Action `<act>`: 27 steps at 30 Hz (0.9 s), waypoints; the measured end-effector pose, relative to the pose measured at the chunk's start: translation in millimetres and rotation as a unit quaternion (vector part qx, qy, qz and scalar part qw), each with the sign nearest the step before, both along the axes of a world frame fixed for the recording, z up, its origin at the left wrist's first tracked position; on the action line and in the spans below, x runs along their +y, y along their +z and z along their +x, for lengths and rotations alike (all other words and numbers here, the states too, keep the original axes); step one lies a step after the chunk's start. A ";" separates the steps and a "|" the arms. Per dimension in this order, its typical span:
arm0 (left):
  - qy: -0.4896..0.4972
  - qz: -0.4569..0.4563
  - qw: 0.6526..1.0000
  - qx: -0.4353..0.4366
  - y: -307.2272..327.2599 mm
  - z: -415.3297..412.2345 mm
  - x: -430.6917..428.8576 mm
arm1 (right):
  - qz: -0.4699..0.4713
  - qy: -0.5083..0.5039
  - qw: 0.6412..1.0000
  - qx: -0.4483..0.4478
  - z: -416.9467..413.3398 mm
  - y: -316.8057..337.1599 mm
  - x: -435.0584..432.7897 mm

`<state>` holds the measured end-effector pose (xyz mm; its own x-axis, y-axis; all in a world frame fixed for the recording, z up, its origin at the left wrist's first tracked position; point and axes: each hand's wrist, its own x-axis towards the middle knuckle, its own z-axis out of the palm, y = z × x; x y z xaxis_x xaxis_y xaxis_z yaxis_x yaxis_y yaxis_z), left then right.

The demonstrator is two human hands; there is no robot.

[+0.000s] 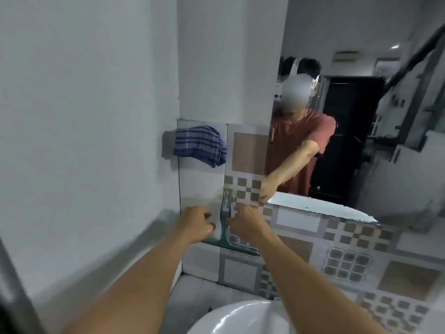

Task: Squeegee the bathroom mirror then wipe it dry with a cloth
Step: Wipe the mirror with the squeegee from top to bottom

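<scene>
A teal squeegee [225, 221] hangs blade-down from a hook on the patterned tile wall [296, 222], below and left of the mirror [349, 165]. My right hand [245, 224] is at the squeegee's handle, its fingertips closed on the right side. My left hand [193, 222] hovers just left of the handle with loosely curled fingers and holds nothing. A blue checked cloth [198, 144] is draped over a holder on the wall, up and to the left. The mirror reflects a person in a red shirt reaching forward.
A white sink [228, 317] sits directly below my arms. A plain white wall [84, 116] closes the left side, with a grey ledge [154, 227] running along it. The mirror's lower edge [320, 208] meets the tiles to the right.
</scene>
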<state>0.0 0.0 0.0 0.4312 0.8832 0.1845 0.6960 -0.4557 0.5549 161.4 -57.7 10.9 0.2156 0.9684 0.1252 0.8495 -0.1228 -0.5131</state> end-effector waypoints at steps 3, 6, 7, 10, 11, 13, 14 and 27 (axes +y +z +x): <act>0.017 -0.026 0.999 -0.035 -18.7 8.7 13.9 | 0.047 -0.030 0.998 0.024 -5.0 -10.3 10.6; 0.037 -0.057 0.996 -0.061 -38.6 23.0 19.4 | 0.069 -0.064 0.993 0.068 -7.0 -19.9 17.5; 0.041 -0.060 0.995 -0.071 -44.8 28.1 20.9 | 0.076 -0.072 0.991 0.088 -6.4 -23.3 20.2; 0.059 -0.052 0.990 -0.115 -57.2 41.1 17.0 | 0.104 -0.089 0.983 0.120 -6.4 -30.7 23.6; 0.068 -0.048 0.987 -0.140 -60.3 43.9 15.3 | 0.112 -0.092 0.981 0.128 -7.4 -32.3 23.9; 0.082 -0.039 0.978 -0.188 -63.7 46.7 11.6 | 0.127 -0.093 0.977 0.144 -9.0 -34.7 24.7; 0.086 -0.041 0.972 -0.213 -64.8 47.6 10.4 | 0.135 -0.090 0.975 0.152 -9.4 -36.1 25.1; 0.064 -0.005 0.942 -0.330 -55.7 47.9 0.9 | 0.216 -0.012 0.965 0.148 -8.6 -28.8 17.7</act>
